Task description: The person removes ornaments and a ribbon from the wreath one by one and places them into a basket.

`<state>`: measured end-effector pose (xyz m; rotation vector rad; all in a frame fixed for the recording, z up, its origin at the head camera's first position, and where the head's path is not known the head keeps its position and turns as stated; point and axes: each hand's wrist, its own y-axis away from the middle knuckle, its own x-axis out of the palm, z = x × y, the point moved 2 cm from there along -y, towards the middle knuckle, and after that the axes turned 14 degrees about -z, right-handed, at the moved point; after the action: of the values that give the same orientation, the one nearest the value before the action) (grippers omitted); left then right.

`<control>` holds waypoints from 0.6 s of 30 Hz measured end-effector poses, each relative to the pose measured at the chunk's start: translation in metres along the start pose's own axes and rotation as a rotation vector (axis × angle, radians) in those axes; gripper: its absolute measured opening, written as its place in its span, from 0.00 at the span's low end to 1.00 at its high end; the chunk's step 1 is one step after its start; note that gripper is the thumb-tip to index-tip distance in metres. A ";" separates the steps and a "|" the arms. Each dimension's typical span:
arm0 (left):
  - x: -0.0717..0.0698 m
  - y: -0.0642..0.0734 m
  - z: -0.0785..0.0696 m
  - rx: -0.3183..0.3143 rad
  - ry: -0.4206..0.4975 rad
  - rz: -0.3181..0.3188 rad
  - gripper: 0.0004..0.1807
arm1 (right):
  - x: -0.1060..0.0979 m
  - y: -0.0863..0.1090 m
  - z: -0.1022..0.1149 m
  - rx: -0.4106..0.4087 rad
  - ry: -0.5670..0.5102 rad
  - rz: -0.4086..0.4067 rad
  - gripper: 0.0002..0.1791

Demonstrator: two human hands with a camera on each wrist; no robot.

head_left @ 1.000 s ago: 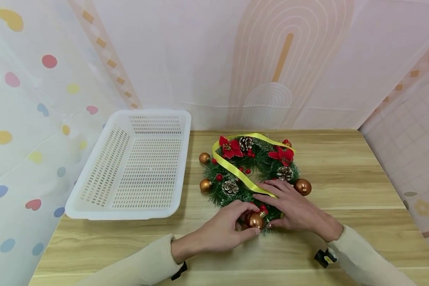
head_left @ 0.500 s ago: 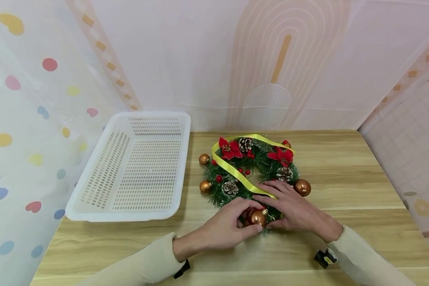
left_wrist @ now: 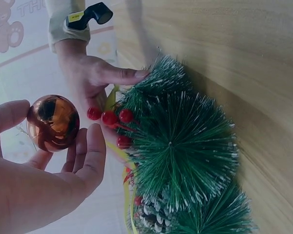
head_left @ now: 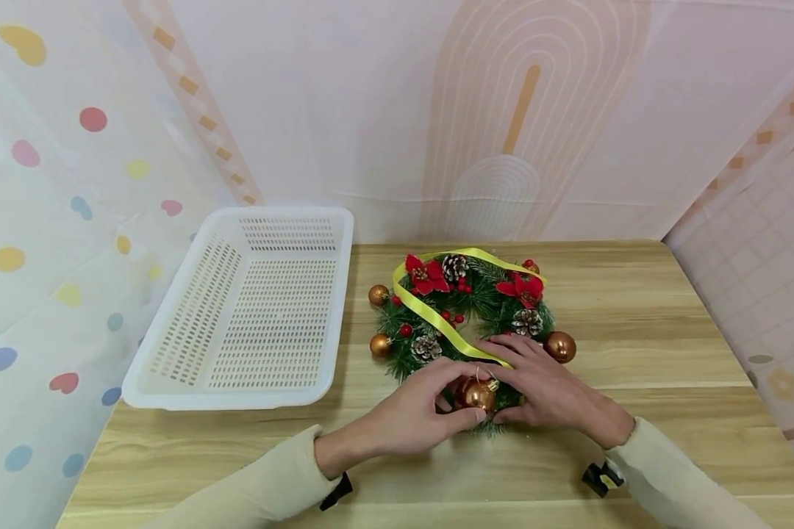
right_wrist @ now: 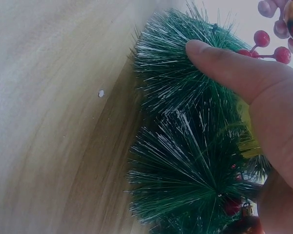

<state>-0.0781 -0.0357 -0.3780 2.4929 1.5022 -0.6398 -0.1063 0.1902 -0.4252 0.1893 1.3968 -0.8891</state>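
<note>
Pinching a shiny copper bauble (head_left: 479,397), with gold cap and thin loop: one left hand (head_left: 410,411), thumb and fingertips around the ball. Bauble position: above the near edge of an artificial pine wreath (head_left: 479,297), apart from its needles in the left wrist view.

One right hand (head_left: 545,382), fingers straight, thumb spread away from them, resting on the wreath's near right part; thumb on frosted needles.

Wreath, flat on a wood-grain table (head_left: 635,323). Fittings: red poinsettias (head_left: 426,274), frosted pine cones (head_left: 426,348), red berries (left_wrist: 108,118), further copper bauble at right (head_left: 559,347), two smaller gold baubles at left (head_left: 380,344). Yellow satin ribbon (head_left: 430,314), laid across the top.

One white perforated plastic basket (head_left: 340,308), left of the wreath.
</note>
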 end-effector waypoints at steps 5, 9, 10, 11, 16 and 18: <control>-0.004 0.001 -0.001 -0.001 0.032 -0.012 0.21 | 0.000 0.000 0.000 0.002 0.014 0.014 0.46; -0.006 0.002 -0.001 -0.020 0.027 -0.019 0.21 | 0.000 0.000 0.000 -0.008 0.010 0.005 0.46; -0.007 0.002 -0.001 -0.023 0.024 -0.020 0.21 | 0.000 0.000 -0.001 -0.011 0.010 0.003 0.46; -0.007 0.002 -0.001 -0.024 0.021 -0.020 0.21 | -0.001 0.000 -0.001 -0.015 0.009 0.000 0.46; -0.011 0.003 -0.002 -0.024 0.014 -0.016 0.22 | -0.001 0.000 0.000 -0.026 0.011 -0.002 0.46; -0.013 0.004 -0.003 -0.021 0.012 -0.016 0.22 | -0.001 0.000 0.000 -0.028 0.011 -0.002 0.46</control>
<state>-0.0794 -0.0466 -0.3705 2.4762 1.5269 -0.6097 -0.1063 0.1911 -0.4245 0.1722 1.4190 -0.8711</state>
